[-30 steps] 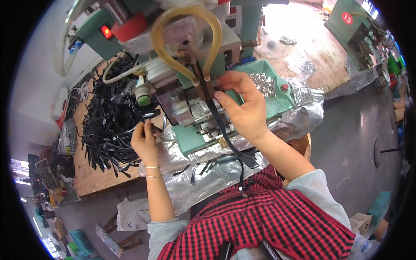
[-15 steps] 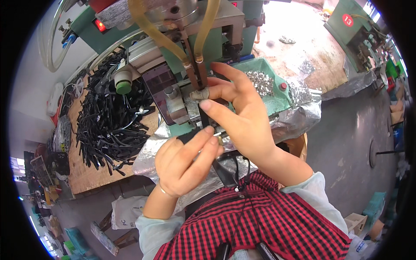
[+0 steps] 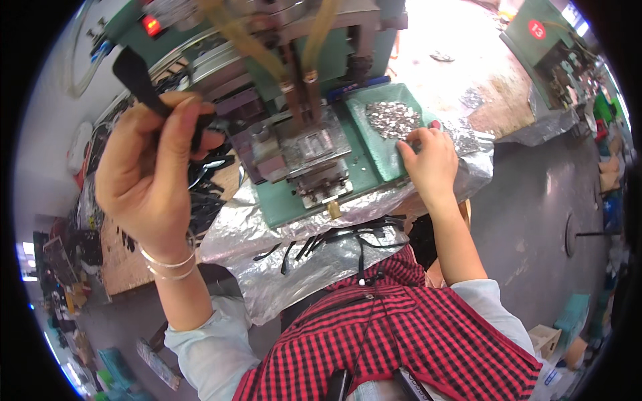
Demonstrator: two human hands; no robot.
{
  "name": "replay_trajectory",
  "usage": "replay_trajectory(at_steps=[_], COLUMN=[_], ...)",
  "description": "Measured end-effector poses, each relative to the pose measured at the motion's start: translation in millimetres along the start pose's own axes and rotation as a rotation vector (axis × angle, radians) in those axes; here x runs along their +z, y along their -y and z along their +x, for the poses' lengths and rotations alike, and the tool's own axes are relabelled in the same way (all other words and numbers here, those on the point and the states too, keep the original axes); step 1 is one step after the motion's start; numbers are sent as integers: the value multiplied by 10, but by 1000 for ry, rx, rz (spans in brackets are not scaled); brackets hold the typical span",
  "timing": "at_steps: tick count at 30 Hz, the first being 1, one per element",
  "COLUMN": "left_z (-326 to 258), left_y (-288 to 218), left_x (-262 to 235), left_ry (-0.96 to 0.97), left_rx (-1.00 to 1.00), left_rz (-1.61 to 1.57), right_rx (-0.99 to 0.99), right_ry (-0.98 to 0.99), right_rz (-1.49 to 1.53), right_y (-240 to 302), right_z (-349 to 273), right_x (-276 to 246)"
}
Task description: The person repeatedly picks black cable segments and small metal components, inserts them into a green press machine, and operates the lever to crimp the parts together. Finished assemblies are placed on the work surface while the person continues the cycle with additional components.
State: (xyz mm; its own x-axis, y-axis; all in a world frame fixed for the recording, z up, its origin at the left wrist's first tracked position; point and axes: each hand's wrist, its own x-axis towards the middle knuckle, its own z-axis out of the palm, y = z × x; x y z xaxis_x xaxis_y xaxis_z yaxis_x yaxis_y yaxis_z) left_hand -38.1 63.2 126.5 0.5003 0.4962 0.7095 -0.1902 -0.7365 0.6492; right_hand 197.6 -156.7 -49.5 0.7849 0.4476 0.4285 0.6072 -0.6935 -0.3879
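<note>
My left hand [image 3: 150, 170] is raised at the left, closed on a black eyeglass temple [image 3: 138, 77]. The temple's broad end points up and left from between thumb and fingers. At the right, my right hand [image 3: 433, 164] reaches over the near right wall of the green tray [image 3: 396, 167], close to the silver metal bits [image 3: 393, 119] inside. Its fingers are bent with the thumb a little apart, and nothing shows between them. A red button [image 3: 436, 124] is right beside its fingers. Between the hands, the machine's metal fixture [image 3: 314, 147] holds no visible temple.
Two brown tubes [image 3: 311, 50] run down to the press head above the fixture. Many black temples [image 3: 207, 207] are piled on the wooden table behind my left hand. Silver foil [image 3: 267, 284] covers the front edge, with several black pieces [image 3: 334, 235] lying on it.
Both hands have left the fixture. My left hand has moved up and left with the temple, while my right hand has gone right to the green tray.
</note>
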Motion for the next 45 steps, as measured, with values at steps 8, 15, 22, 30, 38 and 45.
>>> replay_trajectory(at_steps=[8,15,22,30,38,45], left_z=[-504,-425,-189,-208,-634,-600], left_y=[181,-107,210,230,208,314], left_x=[23,90,188,194,103,-71], left_ry=[-230,-161,-83,-113,-233,-325], left_rx=[110,51,94,67,75,-24], left_rz=[-152,1,-40,-50,-47,-102], right_rx=[-42,67,45,62,47,-80], right_ry=[-71,-1,92,15,-17,-310], right_rz=[-3,287,156,-126,82,413], right_y=[-136,-327,-180,-139,-107,66], right_z=[-35,-5,-4,9,20,170], right_x=[136,33,-143,-44,-29,68])
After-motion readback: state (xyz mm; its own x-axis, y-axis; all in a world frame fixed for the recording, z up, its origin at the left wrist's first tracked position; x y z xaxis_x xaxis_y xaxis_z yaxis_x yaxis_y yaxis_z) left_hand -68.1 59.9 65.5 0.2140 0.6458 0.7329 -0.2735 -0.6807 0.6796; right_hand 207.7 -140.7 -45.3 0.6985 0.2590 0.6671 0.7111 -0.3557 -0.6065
